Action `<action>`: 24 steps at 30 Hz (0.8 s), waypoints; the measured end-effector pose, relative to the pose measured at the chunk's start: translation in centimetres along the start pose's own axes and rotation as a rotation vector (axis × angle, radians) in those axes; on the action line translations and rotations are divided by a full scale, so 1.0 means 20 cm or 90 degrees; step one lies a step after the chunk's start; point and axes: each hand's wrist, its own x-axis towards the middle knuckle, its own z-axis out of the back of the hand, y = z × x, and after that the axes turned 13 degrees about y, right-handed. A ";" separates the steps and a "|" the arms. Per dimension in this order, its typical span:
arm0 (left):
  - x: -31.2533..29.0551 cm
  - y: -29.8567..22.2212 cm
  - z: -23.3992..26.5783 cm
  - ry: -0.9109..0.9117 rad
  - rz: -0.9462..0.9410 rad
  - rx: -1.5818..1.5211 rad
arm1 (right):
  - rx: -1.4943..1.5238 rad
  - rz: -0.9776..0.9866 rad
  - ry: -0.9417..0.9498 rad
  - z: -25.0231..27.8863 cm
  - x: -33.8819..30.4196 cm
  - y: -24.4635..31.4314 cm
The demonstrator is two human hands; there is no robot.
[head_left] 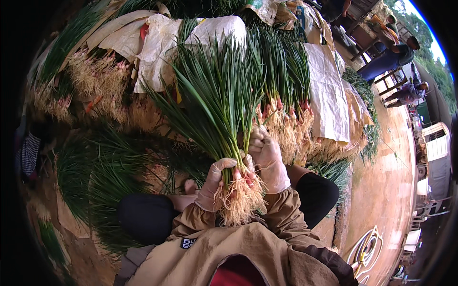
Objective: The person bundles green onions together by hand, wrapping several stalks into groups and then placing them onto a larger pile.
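In front of my chest stands a bunch of green garlic (210, 105), its long leaves fanned upward and its pinkish bulbs and pale roots (241, 200) hanging down. My left hand (214, 183), in a thin whitish glove, is wrapped round the stalks just above the bulbs. Gloved the same way, my right hand (269, 162) is closed with curled fingers on stalks at the bunch's right side, a little higher than the left. Its fingertips are partly hidden by the stalks.
Beyond the bunch, piled green garlic (286, 109) lies with roots toward me, partly under white sacking (327, 90). More leafy stalks (114, 176) lie at my left. At right are a wet brown floor (381, 167), a coiled hose (366, 250) and people (391, 59) farther off.
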 end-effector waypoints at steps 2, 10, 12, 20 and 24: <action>0.00 0.01 -0.03 0.045 -0.028 -0.041 | 0.030 0.074 0.115 0.14 0.05 0.12; 0.04 0.04 -0.15 -0.088 0.044 0.021 | -0.599 -0.097 0.072 0.08 -0.29 0.10; 0.00 0.02 -0.20 -0.041 0.021 -0.024 | -0.506 -0.121 0.156 -0.16 -0.25 0.11; -0.03 0.11 -0.33 -0.023 -0.101 0.017 | -0.374 -0.092 0.193 -0.11 -0.20 0.07; -0.04 0.04 -0.25 -0.127 0.000 0.041 | -0.893 0.214 -0.072 -0.14 -0.21 0.00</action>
